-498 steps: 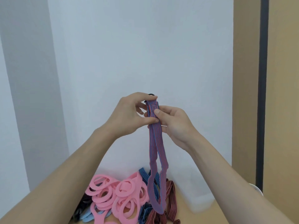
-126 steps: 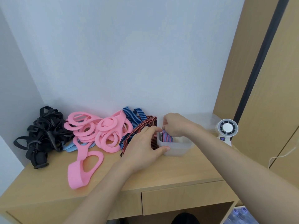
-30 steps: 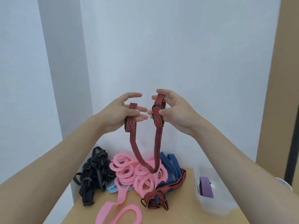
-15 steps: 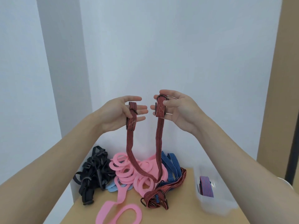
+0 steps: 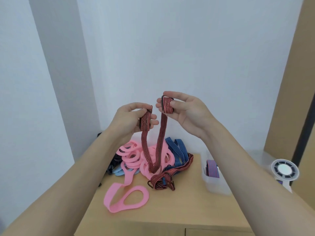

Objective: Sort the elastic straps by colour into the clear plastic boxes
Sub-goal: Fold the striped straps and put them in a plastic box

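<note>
We hold the red strap [image 5: 161,133] up in front of the wall [image 5: 187,48], well above the desk [image 5: 170,210]. Our left hand [image 5: 131,118] pinches one end between thumb and curled fingers. Our right hand [image 5: 185,113] pinches the other end, the one with a dark ring, between thumb and fingertips. The two hands are near each other but apart. The strap hangs between them in a narrow U, and its lowest bend is in front of the pink loops [image 5: 136,155]; we cannot tell whether it touches them.

The pile lies at the back of the desk against the wall. The blue straps [image 5: 177,149] are right of the pink loops, and a second red strap [image 5: 170,178] trails forward from them. The black straps [image 5: 112,164] show at the left, mostly hidden by our left forearm.

The box [image 5: 213,186] stands on the right part of the desk, apart from the pile, with a purple strap [image 5: 212,168] upright inside. Our right forearm crosses in front of its right side. A fan [image 5: 284,171] stands further right.

Bare wood runs from the pile and box to the front edge, which shows between our forearms.
</note>
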Demonstrator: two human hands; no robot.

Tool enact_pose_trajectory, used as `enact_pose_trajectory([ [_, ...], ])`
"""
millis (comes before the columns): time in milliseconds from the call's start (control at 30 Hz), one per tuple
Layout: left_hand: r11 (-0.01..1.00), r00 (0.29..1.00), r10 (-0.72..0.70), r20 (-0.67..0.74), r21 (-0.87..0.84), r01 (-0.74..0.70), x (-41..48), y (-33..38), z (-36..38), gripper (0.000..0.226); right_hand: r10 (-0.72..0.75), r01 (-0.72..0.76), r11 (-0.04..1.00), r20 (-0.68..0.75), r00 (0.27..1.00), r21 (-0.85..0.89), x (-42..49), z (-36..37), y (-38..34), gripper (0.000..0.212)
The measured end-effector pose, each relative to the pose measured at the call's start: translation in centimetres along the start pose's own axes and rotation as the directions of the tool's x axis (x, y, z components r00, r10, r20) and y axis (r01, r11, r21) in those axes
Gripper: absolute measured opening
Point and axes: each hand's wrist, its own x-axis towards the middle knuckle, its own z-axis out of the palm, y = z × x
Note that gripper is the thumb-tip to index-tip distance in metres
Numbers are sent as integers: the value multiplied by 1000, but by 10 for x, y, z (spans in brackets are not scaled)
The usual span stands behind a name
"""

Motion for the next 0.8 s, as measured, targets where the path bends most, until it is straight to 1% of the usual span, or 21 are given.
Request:
enact_pose_trajectory([
  [67,1000,1000,-12,8,10,12,0,3,1,25,7,-7,999,4,1000,-40,0,-1,1,31],
  [100,999,999,-27,32,-16,27,-1,7,0,30,20,-19,998,14,1000,-53,-1,-1,0,35],
  [167,994,993,-46,107,-89,56,-1,14,-1,44,45,-43,998,47,998,-36,-1,-2,-4,46],
  [233,995,989,-20,149,-90,33,0,19,-3,59,14,-13,1000,66,998,-22,0,-3,-9,60],
  [267,997,988,10,154,-72,1,0,21,-4,59,-17,19,999,63,998,-26,1,-3,-11,64],
  [300,998,987,48,152,-48,-41,-1,22,-5,51,-50,52,998,56,997,-35,1,-2,-12,64],
  [367,994,985,105,133,-14,-104,-3,24,-4,35,-96,98,994,40,995,-41,2,-3,-15,56],
  [433,989,987,135,83,50,-139,-5,26,-3,27,-110,111,992,13,994,-67,3,-3,-17,45],
  [500,966,981,192,35,170,-195,-7,30,-1,18,-100,92,982,-36,994,-166,4,-2,-21,29],
  [567,943,970,243,2,235,-237,-7,32,0,19,-69,34,951,-103,992,-309,5,0,-26,13],
  [600,933,966,260,-10,259,-248,-6,33,1,19,-56,0,928,-140,989,-373,6,2,-28,11],
  [667,920,960,280,2,285,-269,-3,32,1,17,-45,-52,892,-203,978,-449,9,3,-33,16],
  [800,925,961,274,43,261,-276,2,36,0,17,-61,-65,864,-233,971,-499,13,5,-39,27],
])
